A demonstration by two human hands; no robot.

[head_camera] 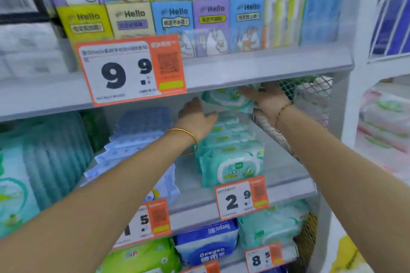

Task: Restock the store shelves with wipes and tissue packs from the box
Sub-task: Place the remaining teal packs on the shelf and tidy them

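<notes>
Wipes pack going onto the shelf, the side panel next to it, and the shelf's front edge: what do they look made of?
Wipes pack: soft plastic film with a glossy finish, judging by its wrinkles and sheen. Side panel: white-coated wire mesh, probably metal; its diamond openings show. Shelf front edge: smooth pale strip, likely plastic, though the blur leaves it open.

Place: a shop aisle.
Shelving: white tiered shelves stocked with rows of identical wipes packs and "Hello" tissue packs.
Pricing: orange price tags with QR codes clipped on shelf edges.
</notes>
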